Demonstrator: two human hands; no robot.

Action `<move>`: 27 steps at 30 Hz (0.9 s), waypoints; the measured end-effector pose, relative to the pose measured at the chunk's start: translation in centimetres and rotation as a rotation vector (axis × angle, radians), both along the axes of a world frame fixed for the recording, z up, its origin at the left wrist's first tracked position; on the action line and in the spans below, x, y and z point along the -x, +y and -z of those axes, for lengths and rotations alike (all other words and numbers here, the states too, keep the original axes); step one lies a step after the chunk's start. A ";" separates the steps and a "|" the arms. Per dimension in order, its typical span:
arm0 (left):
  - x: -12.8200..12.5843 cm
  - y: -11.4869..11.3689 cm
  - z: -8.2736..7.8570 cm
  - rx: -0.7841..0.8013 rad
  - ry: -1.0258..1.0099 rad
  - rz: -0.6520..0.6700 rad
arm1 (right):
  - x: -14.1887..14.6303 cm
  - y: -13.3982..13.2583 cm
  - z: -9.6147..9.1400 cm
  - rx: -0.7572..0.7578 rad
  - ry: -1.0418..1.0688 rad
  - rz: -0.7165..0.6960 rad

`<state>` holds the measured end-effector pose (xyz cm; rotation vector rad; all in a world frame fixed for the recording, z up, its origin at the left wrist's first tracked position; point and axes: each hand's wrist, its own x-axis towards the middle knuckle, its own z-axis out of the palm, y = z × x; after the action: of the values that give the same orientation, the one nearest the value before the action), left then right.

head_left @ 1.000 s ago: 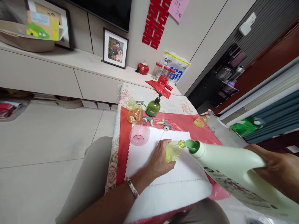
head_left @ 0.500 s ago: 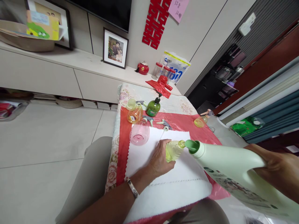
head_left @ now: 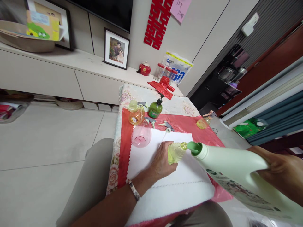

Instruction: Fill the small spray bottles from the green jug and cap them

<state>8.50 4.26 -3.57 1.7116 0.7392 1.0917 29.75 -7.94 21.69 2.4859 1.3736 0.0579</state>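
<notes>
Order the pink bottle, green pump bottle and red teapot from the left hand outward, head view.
1. Pink bottle, just left of the left hand.
2. Green pump bottle, farther back on the table.
3. Red teapot, on the far shelf.

The tabletop [head_left: 142,93] wears a flowered cloth, with a red plastic sheet [head_left: 194,126] over it. A white towel [head_left: 165,189] lies on the near part. A pink round bottle [head_left: 141,136], an orange bottle [head_left: 136,116] and a dark green pump bottle [head_left: 155,109] stand far left. A small yellow spray bottle [head_left: 203,123] stands at the right.

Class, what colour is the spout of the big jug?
The spout is green, darker than the pale jug; head view.
</notes>
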 end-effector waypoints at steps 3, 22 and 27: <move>0.0 0.0 0.0 0.000 0.001 0.000 | 0.2 0.0 0.0 -0.020 0.002 -0.014; 0.0 0.1 0.0 -0.006 -0.001 -0.006 | 0.6 -0.2 0.1 -0.076 -0.017 -0.062; 0.0 0.0 0.0 0.000 0.002 0.004 | -1.5 -0.1 0.3 -0.010 0.037 -0.007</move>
<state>8.54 4.28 -3.54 1.7137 0.7366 1.0884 31.23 -8.04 21.40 2.5020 1.3997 0.0205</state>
